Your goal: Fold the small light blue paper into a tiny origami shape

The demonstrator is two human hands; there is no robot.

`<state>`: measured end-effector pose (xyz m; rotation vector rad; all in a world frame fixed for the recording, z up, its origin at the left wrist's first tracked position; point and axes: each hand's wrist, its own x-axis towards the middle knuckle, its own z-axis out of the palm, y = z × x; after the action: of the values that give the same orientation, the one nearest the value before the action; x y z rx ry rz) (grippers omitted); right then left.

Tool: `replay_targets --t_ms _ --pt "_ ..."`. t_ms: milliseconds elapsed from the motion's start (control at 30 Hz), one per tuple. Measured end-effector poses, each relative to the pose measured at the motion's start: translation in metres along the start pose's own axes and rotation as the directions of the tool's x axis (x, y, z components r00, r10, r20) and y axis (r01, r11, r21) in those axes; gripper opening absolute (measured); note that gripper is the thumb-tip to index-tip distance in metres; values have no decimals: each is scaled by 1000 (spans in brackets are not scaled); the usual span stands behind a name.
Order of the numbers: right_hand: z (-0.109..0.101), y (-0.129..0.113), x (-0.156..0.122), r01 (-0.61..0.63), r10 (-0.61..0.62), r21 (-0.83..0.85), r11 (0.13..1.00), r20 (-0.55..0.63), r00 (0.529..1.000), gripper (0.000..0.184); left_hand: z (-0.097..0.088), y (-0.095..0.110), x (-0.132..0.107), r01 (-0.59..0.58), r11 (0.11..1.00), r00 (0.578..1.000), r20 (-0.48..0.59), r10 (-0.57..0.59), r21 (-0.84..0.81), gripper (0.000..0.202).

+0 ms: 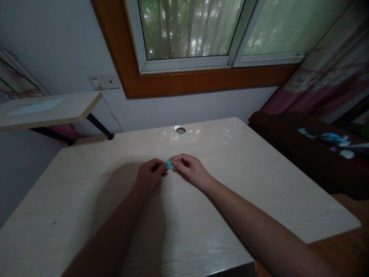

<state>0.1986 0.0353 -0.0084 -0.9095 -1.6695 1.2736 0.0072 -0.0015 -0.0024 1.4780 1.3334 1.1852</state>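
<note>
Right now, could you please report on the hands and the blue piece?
Pinching blue piece: left hand, right hand. Piece over mid desk. Hole beyond, apart.

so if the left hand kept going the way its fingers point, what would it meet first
The blue piece, which the left hand pinches at its tips. Right behind it are the fingertips of the right hand, which seems to hold the other side.
</note>
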Motion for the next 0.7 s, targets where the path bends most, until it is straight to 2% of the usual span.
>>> replay_targets --t_ms 133,267,333,500,700 --pt "3 -4 -2 38 -33 -100 994 45 998 20 1 2 0 -19 999 999 38 18 32 19" --pt "0 -7 -3 151 -134 -253 956 80 988 18 1 1 0 -17 997 997 78 12 75 23" --pt "0 -7 -3 167 -149 -280 945 85 985 18 1 1 0 2 997 997 80 -8 73 24" --pt "0 -7 -2 148 -140 -263 953 47 989 18 1 2 -1 36 998 997 68 -39 52 23" --pt "-3 -4 0 36 -44 -189 981 -36 998 20 1 -5 3 64 994 998 30 -61 -90 23"
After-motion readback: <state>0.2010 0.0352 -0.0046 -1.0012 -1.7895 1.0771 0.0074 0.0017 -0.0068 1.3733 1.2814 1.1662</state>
